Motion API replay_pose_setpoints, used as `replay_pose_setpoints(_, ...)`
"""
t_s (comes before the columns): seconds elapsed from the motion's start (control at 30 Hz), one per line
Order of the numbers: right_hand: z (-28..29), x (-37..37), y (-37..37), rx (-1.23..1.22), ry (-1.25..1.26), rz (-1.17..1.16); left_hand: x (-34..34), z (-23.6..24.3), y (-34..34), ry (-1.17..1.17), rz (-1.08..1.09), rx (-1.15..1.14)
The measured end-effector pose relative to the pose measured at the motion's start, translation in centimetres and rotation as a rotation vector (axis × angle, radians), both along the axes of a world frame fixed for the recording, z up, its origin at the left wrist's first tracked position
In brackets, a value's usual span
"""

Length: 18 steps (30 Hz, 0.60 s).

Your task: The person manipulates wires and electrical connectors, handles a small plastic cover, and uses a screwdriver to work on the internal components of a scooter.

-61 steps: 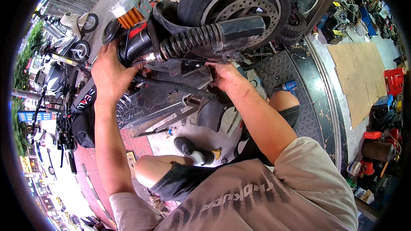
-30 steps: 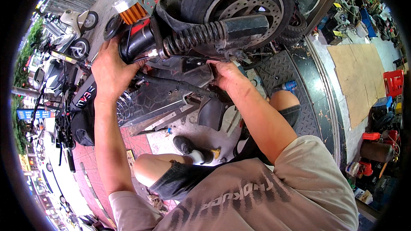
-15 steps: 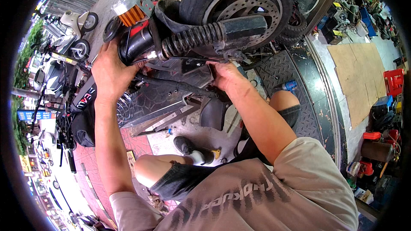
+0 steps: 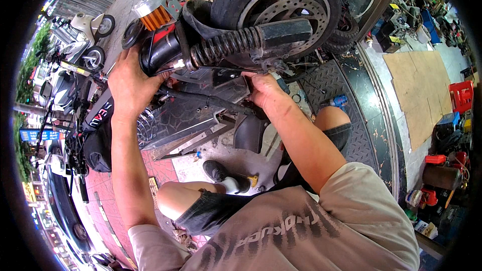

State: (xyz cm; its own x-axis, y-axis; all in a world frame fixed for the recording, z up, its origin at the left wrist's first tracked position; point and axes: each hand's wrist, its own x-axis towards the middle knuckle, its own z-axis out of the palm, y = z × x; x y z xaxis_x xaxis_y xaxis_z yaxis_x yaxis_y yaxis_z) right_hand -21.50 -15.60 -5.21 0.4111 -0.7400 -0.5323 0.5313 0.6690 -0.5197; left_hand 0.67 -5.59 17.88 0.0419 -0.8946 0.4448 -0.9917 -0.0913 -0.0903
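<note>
A black scooter lies tipped in front of me, with its wheel [image 4: 324,12], brake disc [image 4: 301,7] and coil shock absorber [image 4: 228,47] uppermost. My left hand [image 4: 131,83] grips the scooter's black frame tube [image 4: 159,56], thumb toward the middle and fingers up by a round black part [image 4: 131,35]. Further right, my right hand [image 4: 265,89] has its fingers curled over the edge of the dark deck [image 4: 201,103], below the shock; its fingertips are partly hidden. A black cable bundle [image 4: 206,99] runs between the two hands. An orange-finned silver part [image 4: 153,16] sits above my left hand.
A blue tool [image 4: 340,101] lies on the ridged black mat [image 4: 351,125] beside my knee. By my shoe is a yellow-handled tool [image 4: 253,178]. Cardboard [image 4: 419,95], a red crate [image 4: 461,96] and cluttered parts fill the right side. Parked scooters [image 4: 85,25] stand at the left.
Both hands keep their places and grips, and the scooter has hardly moved. A dark car has come into view on the street at the lower left.
</note>
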Motion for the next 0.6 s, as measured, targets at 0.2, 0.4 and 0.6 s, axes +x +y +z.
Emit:
replay_pose_setpoints(0.2,0.9,-0.1,0.6,-0.01,0.04,-0.016,0.0,0.0,0.0,0.001,-0.015,-0.008)
replay_pose_setpoints(0.4,0.7,-0.1,0.2,-0.015,0.03,-0.005,-0.2,0.1,0.1,0.008,-0.035,-0.023)
replay_pose_setpoints(0.6,-0.2,0.2,-0.1,-0.003,0.006,0.016,-0.2,0.1,0.1,0.022,-0.01,-0.003)
